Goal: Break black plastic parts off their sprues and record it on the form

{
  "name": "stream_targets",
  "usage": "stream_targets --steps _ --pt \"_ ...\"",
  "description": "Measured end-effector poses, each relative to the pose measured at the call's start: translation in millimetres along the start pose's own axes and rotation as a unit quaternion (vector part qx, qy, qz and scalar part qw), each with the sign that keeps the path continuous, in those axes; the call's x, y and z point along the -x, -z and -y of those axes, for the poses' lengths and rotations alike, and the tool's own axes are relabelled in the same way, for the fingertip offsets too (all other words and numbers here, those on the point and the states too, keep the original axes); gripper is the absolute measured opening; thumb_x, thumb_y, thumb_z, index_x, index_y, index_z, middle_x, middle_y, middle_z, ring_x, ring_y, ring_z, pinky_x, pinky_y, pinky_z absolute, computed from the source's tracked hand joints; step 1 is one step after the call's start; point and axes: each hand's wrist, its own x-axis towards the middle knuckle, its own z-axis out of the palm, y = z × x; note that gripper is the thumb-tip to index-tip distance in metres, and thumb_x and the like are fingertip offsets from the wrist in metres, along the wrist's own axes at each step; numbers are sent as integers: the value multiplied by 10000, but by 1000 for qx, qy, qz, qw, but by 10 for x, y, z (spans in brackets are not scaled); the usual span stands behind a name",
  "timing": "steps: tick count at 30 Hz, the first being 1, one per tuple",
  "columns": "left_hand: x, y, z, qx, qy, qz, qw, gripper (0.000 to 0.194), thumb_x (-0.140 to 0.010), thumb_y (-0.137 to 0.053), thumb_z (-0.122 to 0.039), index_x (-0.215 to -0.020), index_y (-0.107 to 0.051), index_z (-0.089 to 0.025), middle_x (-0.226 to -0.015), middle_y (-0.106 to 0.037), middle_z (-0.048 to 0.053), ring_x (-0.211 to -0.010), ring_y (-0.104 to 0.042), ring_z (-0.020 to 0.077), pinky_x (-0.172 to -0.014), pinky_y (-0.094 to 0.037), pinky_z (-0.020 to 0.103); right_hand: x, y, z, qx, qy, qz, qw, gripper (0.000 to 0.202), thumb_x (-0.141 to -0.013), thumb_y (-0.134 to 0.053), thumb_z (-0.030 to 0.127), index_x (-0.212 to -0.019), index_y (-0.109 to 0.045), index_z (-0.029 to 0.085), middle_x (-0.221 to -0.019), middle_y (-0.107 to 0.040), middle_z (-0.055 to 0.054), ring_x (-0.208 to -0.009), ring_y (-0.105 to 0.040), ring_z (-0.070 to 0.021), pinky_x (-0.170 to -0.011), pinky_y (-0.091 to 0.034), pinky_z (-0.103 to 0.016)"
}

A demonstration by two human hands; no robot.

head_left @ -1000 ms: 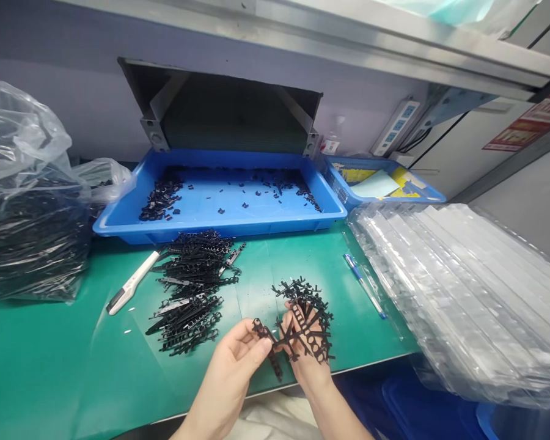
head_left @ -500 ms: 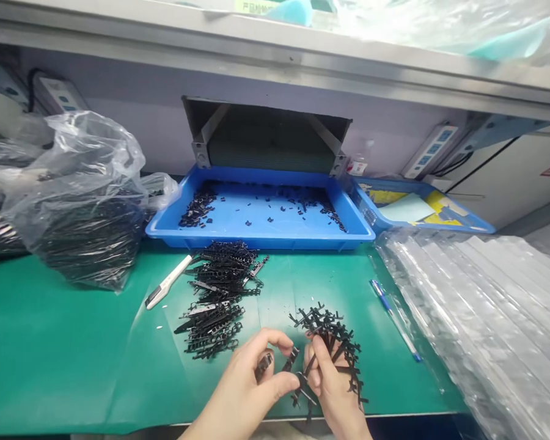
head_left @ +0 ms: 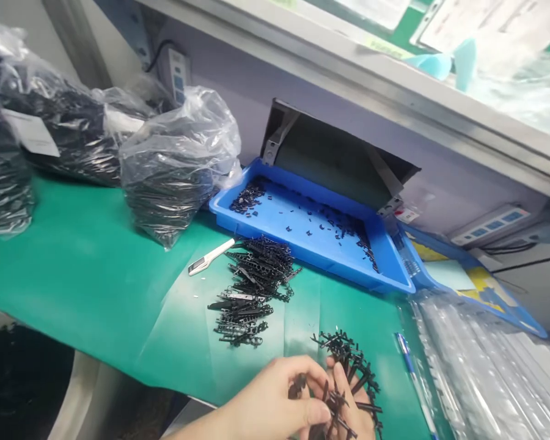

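My left hand (head_left: 284, 394) curls its thumb and fingers around a few small black plastic parts (head_left: 297, 386), partly hidden by the fingers. It meets my right hand (head_left: 346, 391), which is closed on a fanned bunch of thin black plastic strips (head_left: 360, 362) with cross-shaped ends. Their lower ends stick out below, between the two hands. Further left on the green mat lies a stacked pile of black toothed plastic strips (head_left: 252, 287). A white cutter-like tool (head_left: 211, 256) rests beside that pile.
Behind the pile stands a blue tray (head_left: 311, 260) holding scattered small black pieces. Clear bags of black parts (head_left: 165, 189) fill the left back. On the right are a blue pen (head_left: 410, 366), clear plastic trays (head_left: 476, 373) and a blue basket (head_left: 527, 318). A metal shelf edge (head_left: 348, 91) crosses above.
The view has turned left and tilted, so more bags show. My left hand's fingers have come in against my right hand and the bunch.
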Motion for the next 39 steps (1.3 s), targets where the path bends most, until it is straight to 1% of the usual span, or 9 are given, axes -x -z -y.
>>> stream_targets --steps 2,4,8,12,15,18,23,30,39 --pt "-1 39 16 19 -26 -13 999 140 -673 -549 -158 -810 -541 -130 -444 -469 -68 -435 -411 60 -511 -342 184 -22 -40 40 -6 -10 -25 1000 417 -504 -797 378 -853 -626 225 -726 -627 -44 -660 -591 -242 -468 -460 -294" --pt "8 87 40 40 -45 -15 998 145 -690 -555 -168 -828 -531 -128 -458 -487 -63 -417 -375 45 -473 -308 166 -48 -126 89 -33 -31 -59 997 446 -478 -808 351 -858 -620 213 -794 -627 -44 -680 -588 -225 -459 -451 -269" --pt "49 188 90 106 -29 13 994 228 -757 -544 -275 -923 -479 -134 -529 -535 -39 -321 -202 7 -341 -135 164 -95 -357 159 -101 -89 -103 985 371 -585 -732 446 -810 -608 178 -576 -549 23 -473 -505 -116 -374 -378 -195" --pt "62 228 133 194 4 41 980 282 -782 -534 -361 -933 -454 -136 -551 -538 -19 -290 -179 -10 -310 -69 168 -92 -468 177 -169 -117 -85 975 403 -580 -740 459 -788 -608 140 -481 -463 66 -349 -342 -34 -309 -262 -141" --pt "46 196 153 217 12 44 975 282 -762 -577 -345 -910 -463 -133 -544 -529 -21 -296 -191 -16 -305 -72 155 -83 -463 179 -201 -116 -64 971 373 -589 -745 430 -772 -604 138 -444 -402 87 -344 -311 -25 -315 -249 -131" --pt "16 145 161 223 22 39 974 295 -753 -590 -360 -894 -470 -131 -535 -528 -22 -289 -187 -23 -301 -71 147 -103 -441 172 -217 -121 -69 966 370 -567 -759 418 -748 -602 135 -436 -369 93 -354 -308 -27 -319 -246 -126" --pt "-42 87 184 222 33 37 974 294 -767 -576 -361 -915 -468 -131 -541 -528 -22 -288 -187 -29 -303 -58 140 -140 -409 121 -237 -134 -81 959 358 -578 -743 429 -744 -602 145 -461 -376 82 -383 -321 -39 -339 -281 -135" --pt "-92 3 188 222 60 42 972 341 -737 -616 -342 -948 -451 -131 -556 -518 -33 -293 -181 -32 -299 -65 132 -143 -377 86 -261 -147 -81 951 369 -593 -732 454 -760 -607 150 -483 -406 68 -394 -323 -53 -327 -266 -143" --pt "-143 -36 185 237 69 53 968 318 -760 -595 -315 -968 -450 -122 -526 -513 -31 -276 -176 -39 -299 -49 122 -169 -334 112 -288 -149 -62 944 267 -638 -720 384 -746 -621 161 -482 -393 72 -407 -322 -46 -374 -276 -143"
